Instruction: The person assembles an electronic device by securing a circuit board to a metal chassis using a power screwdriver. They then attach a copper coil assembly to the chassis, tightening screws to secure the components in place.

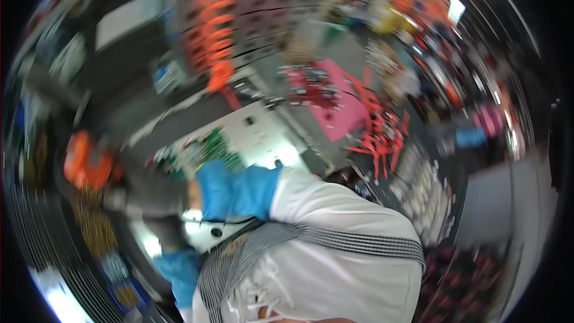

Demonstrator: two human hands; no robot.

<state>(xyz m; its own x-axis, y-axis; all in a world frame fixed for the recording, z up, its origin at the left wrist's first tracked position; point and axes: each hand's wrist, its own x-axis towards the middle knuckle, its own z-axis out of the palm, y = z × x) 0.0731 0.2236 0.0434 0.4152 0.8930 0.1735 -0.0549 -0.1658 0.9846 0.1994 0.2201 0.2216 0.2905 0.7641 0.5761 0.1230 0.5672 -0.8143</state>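
Motion blur smears the whole head view. My right arm, in a white sleeve with a blue cuff [242, 191], reaches left, and my right hand [146, 188] appears dark grey, as if gloved. Just below it is my left hand [164, 231], also dark, above a blue cuff [179, 269]. The fingers of both hands are too smeared to make out, and any held thing is hidden. Near the right hand's far end is a bright orange object [86, 158] of unclear kind. Green circuit boards [215, 146] lie on a pale panel [260, 125] beyond the right cuff.
An orange coiled hose [218, 24] hangs in front of perforated panels [263, 9]. To the right are a pink mat [338, 110] and a heap of red strap-like pieces [382, 128]. Brass-coloured pieces [95, 230] lie at left. A grey box-like surface [496, 203] stands at right.
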